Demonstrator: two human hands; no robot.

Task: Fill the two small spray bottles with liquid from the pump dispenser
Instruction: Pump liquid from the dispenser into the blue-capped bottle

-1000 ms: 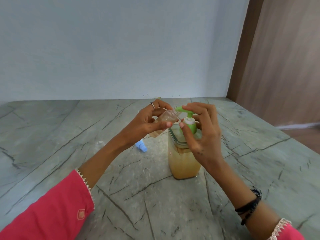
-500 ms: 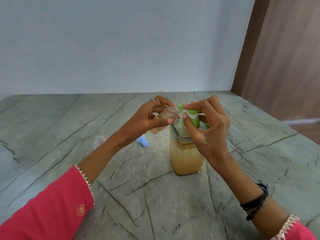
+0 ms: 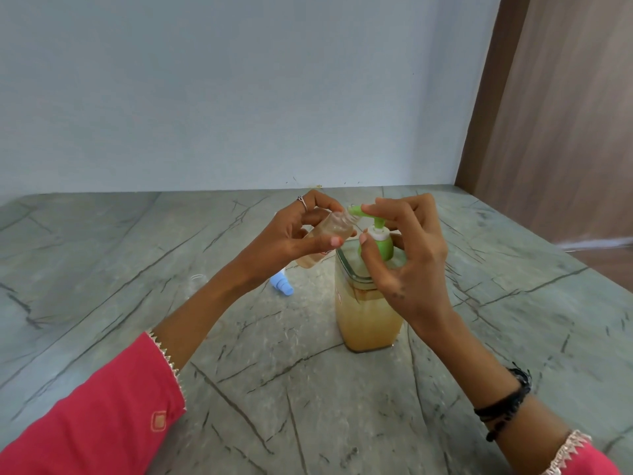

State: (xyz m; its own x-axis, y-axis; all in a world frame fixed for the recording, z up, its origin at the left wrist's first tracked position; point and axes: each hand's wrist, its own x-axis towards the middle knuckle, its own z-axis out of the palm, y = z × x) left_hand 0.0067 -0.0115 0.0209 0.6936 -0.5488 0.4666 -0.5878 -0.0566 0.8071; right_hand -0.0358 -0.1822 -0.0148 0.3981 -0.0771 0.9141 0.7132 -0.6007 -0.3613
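Observation:
A clear square pump dispenser (image 3: 368, 320) holding yellowish liquid stands on the marble counter (image 3: 308, 389); its pump head (image 3: 376, 231) is green and white. My left hand (image 3: 291, 234) holds a small clear spray bottle (image 3: 329, 236), uncapped and tilted, with its mouth at the green spout. The bottle has yellowish liquid in it. My right hand (image 3: 407, 248) rests on the pump, index finger on top of the spout and thumb at the white collar. A blue spray cap (image 3: 281, 284) lies on the counter behind my left wrist.
A small clear object (image 3: 197, 278) sits on the counter to the left of my left arm. A pale wall runs along the counter's back edge. A brown wooden panel (image 3: 565, 114) stands at the right, past the counter's right edge.
The pump head has come up from its lower position. Both hands stay at the spout with the bottle held to it. The camera view has shifted slightly.

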